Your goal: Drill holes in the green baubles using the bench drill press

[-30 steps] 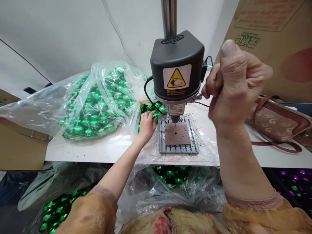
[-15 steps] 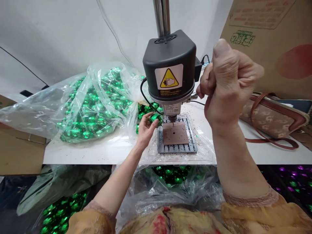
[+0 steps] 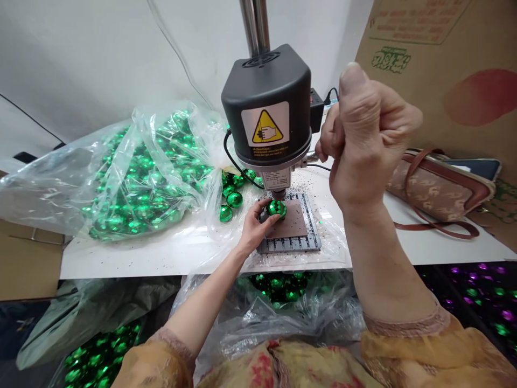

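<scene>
Between the thumb and fingers of my left hand [image 3: 258, 226] is a green faceted ball [image 3: 277, 208]. It sits right under the chuck [image 3: 278, 193] of a small bench drill press [image 3: 266, 102], above a brown board [image 3: 293, 218] on the slotted metal base [image 3: 313, 237]. The drill bit is hidden at this angle. To the right of the black motor housing, my right hand [image 3: 363, 134] is raised and closed round the feed handle [image 3: 311, 157]; only a short metal piece of the handle shows beside the fingers.
A clear plastic bag [image 3: 149, 172] full of green balls lies left of the press, with loose balls [image 3: 234, 199] at its mouth. Another plastic-lined heap of balls [image 3: 278, 285] is below the table edge. A patterned handbag [image 3: 440, 183] and a cardboard box [image 3: 440, 64] stand right.
My left hand has moved right, bringing the green ball from beside the press to beneath the chuck. My right hand keeps its grip on the handle. The view has shifted slightly.
</scene>
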Action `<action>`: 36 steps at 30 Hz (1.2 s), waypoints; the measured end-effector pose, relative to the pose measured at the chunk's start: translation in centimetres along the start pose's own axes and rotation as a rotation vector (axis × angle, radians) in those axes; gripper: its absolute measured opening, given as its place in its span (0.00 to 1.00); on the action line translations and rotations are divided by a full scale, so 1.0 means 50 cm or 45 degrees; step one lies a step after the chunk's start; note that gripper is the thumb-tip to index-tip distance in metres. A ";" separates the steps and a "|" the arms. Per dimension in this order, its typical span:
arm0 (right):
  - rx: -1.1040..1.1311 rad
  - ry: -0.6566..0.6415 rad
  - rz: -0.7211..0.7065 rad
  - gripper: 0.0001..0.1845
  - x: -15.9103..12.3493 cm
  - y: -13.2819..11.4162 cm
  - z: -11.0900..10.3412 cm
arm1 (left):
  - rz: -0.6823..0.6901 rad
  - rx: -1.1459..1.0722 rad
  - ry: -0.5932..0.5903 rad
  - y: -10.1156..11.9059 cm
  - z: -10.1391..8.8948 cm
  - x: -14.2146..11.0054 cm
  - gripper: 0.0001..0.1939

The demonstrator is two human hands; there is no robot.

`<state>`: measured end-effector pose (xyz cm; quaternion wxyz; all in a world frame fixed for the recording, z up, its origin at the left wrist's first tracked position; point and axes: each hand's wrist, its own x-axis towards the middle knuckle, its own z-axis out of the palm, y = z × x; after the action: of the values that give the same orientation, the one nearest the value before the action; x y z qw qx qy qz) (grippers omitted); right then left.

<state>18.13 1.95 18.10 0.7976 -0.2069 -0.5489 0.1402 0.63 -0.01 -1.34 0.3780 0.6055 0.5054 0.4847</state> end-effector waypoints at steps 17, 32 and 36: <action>0.074 0.037 0.021 0.30 -0.002 0.001 0.002 | 0.133 -0.073 -0.151 -0.001 0.030 -0.020 0.30; -0.019 0.157 -0.020 0.32 -0.077 0.006 -0.024 | 0.121 -0.136 -0.127 0.009 0.036 -0.024 0.29; 0.084 0.128 -0.100 0.33 -0.089 0.013 -0.034 | 0.133 -0.139 -0.132 0.006 0.036 -0.024 0.29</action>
<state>18.12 0.23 13.63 0.8355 -0.1657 -0.5108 0.1162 2.43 -1.20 -1.76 0.4103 0.6340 0.4256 0.4986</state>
